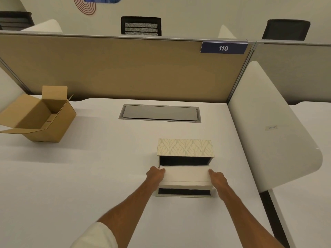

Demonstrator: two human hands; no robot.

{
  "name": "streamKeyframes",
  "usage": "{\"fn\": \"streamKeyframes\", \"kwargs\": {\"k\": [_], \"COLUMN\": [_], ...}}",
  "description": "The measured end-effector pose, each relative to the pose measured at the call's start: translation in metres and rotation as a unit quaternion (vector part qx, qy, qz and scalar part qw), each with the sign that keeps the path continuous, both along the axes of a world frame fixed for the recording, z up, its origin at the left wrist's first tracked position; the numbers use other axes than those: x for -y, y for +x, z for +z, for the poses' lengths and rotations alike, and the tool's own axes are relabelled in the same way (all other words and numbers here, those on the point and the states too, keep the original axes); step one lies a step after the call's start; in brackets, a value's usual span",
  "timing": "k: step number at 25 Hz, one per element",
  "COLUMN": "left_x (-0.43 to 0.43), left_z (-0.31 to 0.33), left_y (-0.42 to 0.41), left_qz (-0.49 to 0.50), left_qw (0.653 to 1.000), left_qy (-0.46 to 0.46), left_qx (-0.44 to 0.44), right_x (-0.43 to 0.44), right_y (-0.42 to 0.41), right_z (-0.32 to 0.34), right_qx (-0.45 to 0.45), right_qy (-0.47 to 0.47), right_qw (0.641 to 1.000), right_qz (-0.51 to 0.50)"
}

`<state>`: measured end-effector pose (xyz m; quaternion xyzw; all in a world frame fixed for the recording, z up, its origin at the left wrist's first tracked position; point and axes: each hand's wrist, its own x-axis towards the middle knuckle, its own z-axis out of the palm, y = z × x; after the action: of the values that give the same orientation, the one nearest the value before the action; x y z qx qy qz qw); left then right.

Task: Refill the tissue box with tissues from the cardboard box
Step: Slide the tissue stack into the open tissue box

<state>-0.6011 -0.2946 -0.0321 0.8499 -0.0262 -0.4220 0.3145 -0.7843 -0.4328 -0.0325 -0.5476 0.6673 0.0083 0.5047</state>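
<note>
- Your left hand [155,176] grips the left end of the white tissue stack [185,176], its fingers curled against that end.
- Your right hand [217,179] holds the stack's right end; the fingertips are tucked out of sight, so you cannot tell how they lie.
- The stack sits between your hands at the mouth of the tissue box [185,149], which stands on the white desk [107,167] in front of you, right of centre, its dark inside facing you and its leaf-patterned panel on top.
- Below the stack lies a dark-lined piece, possibly the box's lid; the view is too poor to be sure.
- The cardboard box [38,116] rests well apart at far left, flaps open.
</note>
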Motion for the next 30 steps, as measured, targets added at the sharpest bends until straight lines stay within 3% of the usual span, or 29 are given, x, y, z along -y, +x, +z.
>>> {"fn": "streamKeyframes", "kwargs": {"k": [4, 5, 7, 9, 11, 13, 15, 19, 21, 30], "left_x": [-0.002, -0.003, -0.011, -0.025, -0.036, -0.034, -0.021, 0.003, 0.006, 0.006], "left_z": [0.002, 0.003, 0.004, 0.007, 0.009, 0.008, 0.006, -0.008, -0.016, -0.02], "left_y": [0.0, -0.002, -0.006, -0.007, -0.006, -0.006, -0.007, -0.004, -0.001, 0.005], "left_qz": [-0.016, -0.044, -0.125, -0.199, -0.3, -0.426, -0.518, -0.582, -0.586, -0.569], "left_qw": [1.0, 0.999, 0.982, 0.922, 0.845, 0.786, 0.755, 0.71, 0.707, 0.729], "left_qy": [-0.011, -0.008, 0.006, -0.015, -0.084, -0.117, -0.076, 0.036, 0.062, 0.051], "left_qx": [-0.007, 0.014, 0.143, 0.331, 0.435, 0.432, 0.396, 0.394, 0.391, 0.377], "right_x": [-0.003, -0.004, -0.004, -0.002, 0.0, 0.001, 0.002, 0.012, 0.013, 0.015], "right_y": [-0.002, -0.004, -0.013, -0.023, -0.029, -0.026, -0.015, 0.005, 0.009, 0.01], "right_z": [0.003, 0.005, 0.009, 0.019, 0.027, 0.031, 0.031, 0.02, 0.012, -0.017], "right_qx": [-0.008, -0.025, -0.071, -0.057, -0.02, -0.037, -0.095, -0.202, -0.218, -0.201], "right_qy": [-0.014, -0.059, -0.212, -0.345, -0.398, -0.388, -0.346, -0.325, -0.33, -0.369], "right_qw": [1.0, 0.997, 0.967, 0.918, 0.869, 0.812, 0.76, 0.669, 0.656, 0.661], "right_qz": [0.024, 0.05, 0.121, 0.187, 0.293, 0.434, 0.541, 0.637, 0.643, 0.621]}}
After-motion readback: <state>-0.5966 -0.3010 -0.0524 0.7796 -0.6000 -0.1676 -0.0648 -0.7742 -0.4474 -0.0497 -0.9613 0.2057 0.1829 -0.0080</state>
